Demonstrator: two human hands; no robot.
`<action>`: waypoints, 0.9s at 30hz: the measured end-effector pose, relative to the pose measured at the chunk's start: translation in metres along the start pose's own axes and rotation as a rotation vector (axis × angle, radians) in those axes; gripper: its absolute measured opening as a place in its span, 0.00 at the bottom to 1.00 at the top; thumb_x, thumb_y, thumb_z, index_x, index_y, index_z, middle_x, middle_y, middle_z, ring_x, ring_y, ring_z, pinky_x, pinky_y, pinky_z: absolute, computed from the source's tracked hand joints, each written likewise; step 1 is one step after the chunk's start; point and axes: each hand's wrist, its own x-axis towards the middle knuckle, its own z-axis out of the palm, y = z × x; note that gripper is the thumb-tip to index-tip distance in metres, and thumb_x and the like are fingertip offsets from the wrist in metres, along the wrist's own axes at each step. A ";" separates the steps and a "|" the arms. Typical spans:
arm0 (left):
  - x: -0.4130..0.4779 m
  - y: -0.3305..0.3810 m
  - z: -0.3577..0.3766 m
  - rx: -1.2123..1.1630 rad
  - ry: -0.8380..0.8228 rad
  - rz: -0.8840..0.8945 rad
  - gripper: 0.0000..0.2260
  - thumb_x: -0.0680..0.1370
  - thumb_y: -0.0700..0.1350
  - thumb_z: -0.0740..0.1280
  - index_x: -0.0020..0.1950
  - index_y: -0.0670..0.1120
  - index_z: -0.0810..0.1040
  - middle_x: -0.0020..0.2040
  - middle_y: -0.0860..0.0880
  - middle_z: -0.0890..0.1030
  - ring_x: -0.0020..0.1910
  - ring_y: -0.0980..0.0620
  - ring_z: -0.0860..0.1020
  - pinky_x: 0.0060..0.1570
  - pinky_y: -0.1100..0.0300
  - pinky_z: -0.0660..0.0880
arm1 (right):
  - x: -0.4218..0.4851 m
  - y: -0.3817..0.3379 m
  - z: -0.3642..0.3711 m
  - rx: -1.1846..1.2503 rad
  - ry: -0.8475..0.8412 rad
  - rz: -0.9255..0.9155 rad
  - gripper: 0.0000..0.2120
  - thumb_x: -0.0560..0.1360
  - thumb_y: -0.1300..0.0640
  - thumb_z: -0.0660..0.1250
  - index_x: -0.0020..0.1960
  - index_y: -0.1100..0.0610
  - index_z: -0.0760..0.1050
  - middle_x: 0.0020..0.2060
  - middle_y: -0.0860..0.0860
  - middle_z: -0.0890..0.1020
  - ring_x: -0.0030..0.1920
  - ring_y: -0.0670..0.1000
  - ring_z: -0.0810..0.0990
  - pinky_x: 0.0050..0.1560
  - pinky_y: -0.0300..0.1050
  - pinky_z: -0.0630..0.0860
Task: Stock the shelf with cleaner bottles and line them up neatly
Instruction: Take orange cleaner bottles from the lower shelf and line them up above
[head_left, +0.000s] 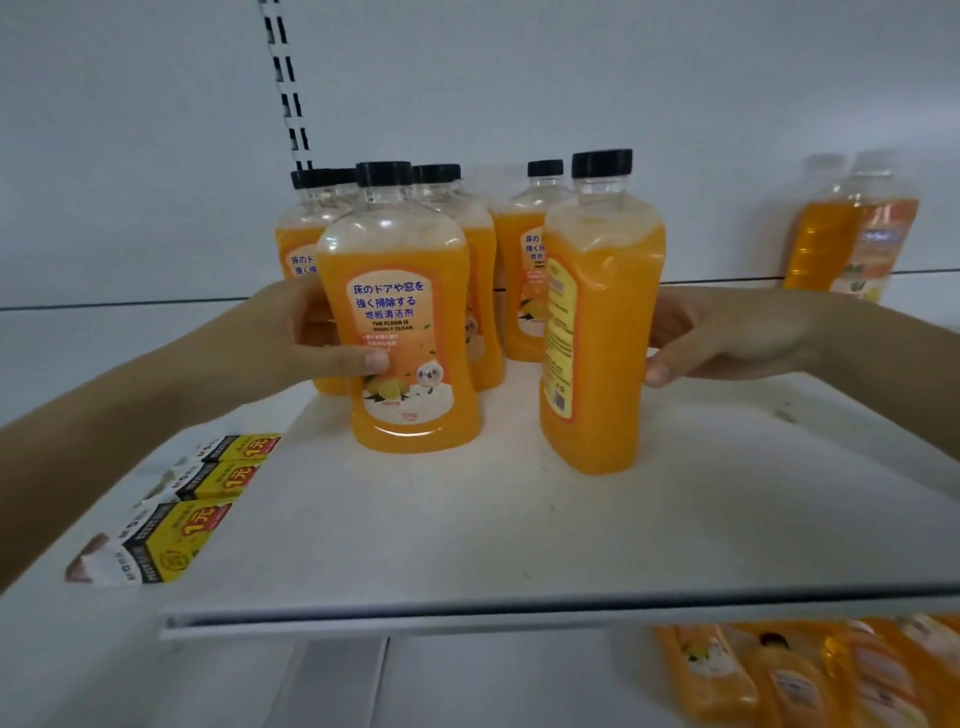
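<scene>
Fingers and thumb of the left hand (298, 335) curl round the front-left cleaner bottle (410, 332). The thumb lies across the lower part of its front label, and the other fingers wrap behind its left side. This bottle stands upright with its label square to the shelf's front edge.

The right hand (727, 338) holds the turned cleaner bottle (597, 338). Its thumb presses the near right side and its fingers reach round the back, mostly hidden, so I take it for a grip. This bottle stands upright but is twisted, with its yellow back label toward the left and a narrow side facing the front edge.

Stocking looks partly done. A cluster of bottles (478, 280) already stands toward the rear edge of the shelf (519, 525), with one more (524, 291) behind the turned bottle. The rows are uneven, and a gap runs between the two held bottles. Much of the board toward the front edge is bare. More bottles (779, 675) lie below, near the right front corner, probably still to go up.

What seems left is to turn the twisted bottle label-forward, close the gap and square the rows.
</scene>
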 end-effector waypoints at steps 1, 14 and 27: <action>0.001 0.000 -0.001 -0.005 -0.001 0.010 0.39 0.45 0.69 0.76 0.54 0.59 0.75 0.52 0.60 0.82 0.52 0.58 0.81 0.53 0.56 0.76 | 0.003 -0.001 0.001 -0.030 0.008 -0.001 0.41 0.53 0.48 0.81 0.63 0.44 0.68 0.59 0.41 0.79 0.59 0.44 0.77 0.49 0.34 0.76; 0.005 -0.001 -0.002 0.016 0.016 0.042 0.35 0.43 0.71 0.75 0.48 0.62 0.77 0.49 0.62 0.83 0.49 0.60 0.81 0.47 0.59 0.77 | 0.024 0.010 0.009 -0.165 0.692 -0.025 0.42 0.53 0.47 0.77 0.65 0.47 0.67 0.54 0.45 0.78 0.52 0.46 0.79 0.44 0.44 0.79; 0.006 -0.005 0.000 0.028 0.031 0.049 0.23 0.56 0.59 0.71 0.50 0.62 0.75 0.48 0.65 0.81 0.47 0.64 0.80 0.47 0.60 0.77 | 0.066 0.007 0.013 -0.345 0.905 0.044 0.33 0.60 0.47 0.78 0.61 0.54 0.72 0.53 0.49 0.80 0.53 0.50 0.79 0.52 0.50 0.78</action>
